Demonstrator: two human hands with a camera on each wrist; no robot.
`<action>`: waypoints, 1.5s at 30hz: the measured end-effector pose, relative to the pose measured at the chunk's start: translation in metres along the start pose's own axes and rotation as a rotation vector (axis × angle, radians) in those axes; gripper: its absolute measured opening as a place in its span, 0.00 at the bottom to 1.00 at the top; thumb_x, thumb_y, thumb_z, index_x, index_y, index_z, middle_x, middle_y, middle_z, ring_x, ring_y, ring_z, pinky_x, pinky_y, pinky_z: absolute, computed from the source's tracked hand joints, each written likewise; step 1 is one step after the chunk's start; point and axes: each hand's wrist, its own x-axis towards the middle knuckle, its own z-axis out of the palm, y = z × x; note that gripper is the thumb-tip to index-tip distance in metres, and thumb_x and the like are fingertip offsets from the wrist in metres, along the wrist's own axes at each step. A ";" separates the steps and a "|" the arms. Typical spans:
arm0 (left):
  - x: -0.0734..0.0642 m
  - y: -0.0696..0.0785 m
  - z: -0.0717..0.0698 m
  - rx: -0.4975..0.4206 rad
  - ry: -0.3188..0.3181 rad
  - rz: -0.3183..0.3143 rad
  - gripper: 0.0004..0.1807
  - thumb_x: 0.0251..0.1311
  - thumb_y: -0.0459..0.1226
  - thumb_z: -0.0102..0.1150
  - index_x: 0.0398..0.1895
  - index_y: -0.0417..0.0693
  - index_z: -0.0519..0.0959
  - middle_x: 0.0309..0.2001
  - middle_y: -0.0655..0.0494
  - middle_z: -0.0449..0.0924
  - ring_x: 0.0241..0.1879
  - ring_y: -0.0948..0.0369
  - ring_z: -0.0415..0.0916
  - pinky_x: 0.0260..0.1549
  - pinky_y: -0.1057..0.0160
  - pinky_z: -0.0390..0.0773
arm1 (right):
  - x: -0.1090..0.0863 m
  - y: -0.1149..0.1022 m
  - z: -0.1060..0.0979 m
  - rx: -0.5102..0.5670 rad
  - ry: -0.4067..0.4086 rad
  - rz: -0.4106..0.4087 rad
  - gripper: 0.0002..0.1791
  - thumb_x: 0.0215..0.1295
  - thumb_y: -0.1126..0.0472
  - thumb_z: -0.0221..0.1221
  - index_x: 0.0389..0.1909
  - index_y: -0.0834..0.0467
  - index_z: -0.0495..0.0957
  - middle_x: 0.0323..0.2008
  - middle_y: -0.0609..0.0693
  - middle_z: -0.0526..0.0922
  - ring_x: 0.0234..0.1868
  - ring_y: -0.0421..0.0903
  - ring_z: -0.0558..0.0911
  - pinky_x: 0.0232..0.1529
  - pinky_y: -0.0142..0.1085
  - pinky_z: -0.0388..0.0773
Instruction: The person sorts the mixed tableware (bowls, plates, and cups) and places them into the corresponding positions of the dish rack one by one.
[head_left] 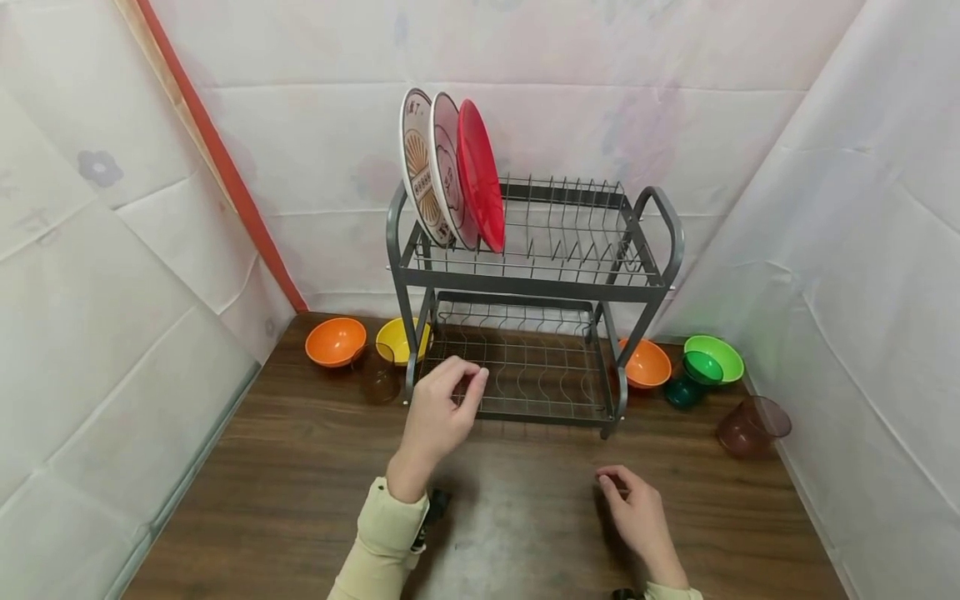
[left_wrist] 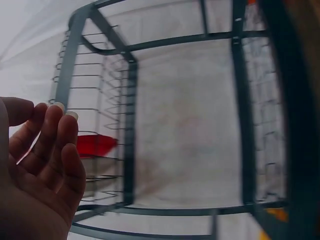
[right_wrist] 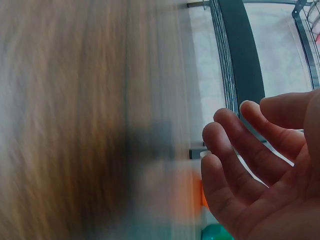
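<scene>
In the head view my left hand (head_left: pixel 441 408) hovers in front of the dish rack's lower tier, thumb and index fingertips close together with nothing between them. The left wrist view shows its fingers loosely bent beside the rack frame. My right hand (head_left: pixel 636 508) is low over the table, nearer the right front, fingers relaxed and holding nothing. Both hands are apart from the dark two-tier dish rack (head_left: pixel 536 289). Upright at the left end of its top tier stand a red plate (head_left: pixel 480 177), a white plate (head_left: pixel 450 171) and a patterned plate (head_left: pixel 420 171).
Left of the rack are an orange bowl (head_left: pixel 336 342), a yellow bowl (head_left: pixel 394 340) and a brown glass (head_left: pixel 379 375). On the right stand another orange bowl (head_left: pixel 648 365), a green bowl (head_left: pixel 723 358), a teal glass (head_left: pixel 684 387) and a purple glass (head_left: pixel 752 427). Cloth walls (head_left: pixel 300 158) surround the wooden table (head_left: pixel 300 483).
</scene>
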 end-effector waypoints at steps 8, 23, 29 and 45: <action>-0.039 -0.018 0.006 -0.005 -0.091 -0.048 0.07 0.68 0.36 0.60 0.29 0.51 0.80 0.28 0.65 0.73 0.24 0.65 0.68 0.24 0.68 0.70 | 0.005 0.014 -0.023 -0.059 0.099 0.021 0.09 0.73 0.62 0.56 0.46 0.59 0.83 0.45 0.55 0.85 0.48 0.56 0.83 0.46 0.52 0.78; -0.097 -0.037 0.011 -0.048 -0.447 -0.272 0.13 0.77 0.47 0.46 0.38 0.58 0.81 0.33 0.67 0.79 0.32 0.71 0.75 0.34 0.62 0.79 | 0.012 0.036 -0.074 -0.152 0.341 -0.065 0.08 0.70 0.67 0.58 0.45 0.65 0.81 0.48 0.65 0.81 0.49 0.64 0.78 0.49 0.58 0.71; -0.124 -0.047 0.011 -0.030 -0.569 -0.392 0.20 0.77 0.51 0.43 0.49 0.51 0.83 0.43 0.60 0.84 0.40 0.66 0.79 0.41 0.57 0.80 | 0.026 0.046 -0.097 -0.224 0.403 -0.088 0.17 0.66 0.70 0.59 0.54 0.70 0.76 0.61 0.71 0.71 0.61 0.71 0.66 0.60 0.63 0.59; -0.149 -0.063 -0.004 0.062 -0.562 -0.472 0.17 0.76 0.50 0.47 0.46 0.52 0.84 0.41 0.66 0.83 0.43 0.64 0.80 0.43 0.54 0.79 | 0.052 0.090 -0.128 -0.393 0.322 -0.050 0.29 0.66 0.68 0.56 0.65 0.78 0.63 0.66 0.77 0.59 0.71 0.71 0.52 0.72 0.58 0.43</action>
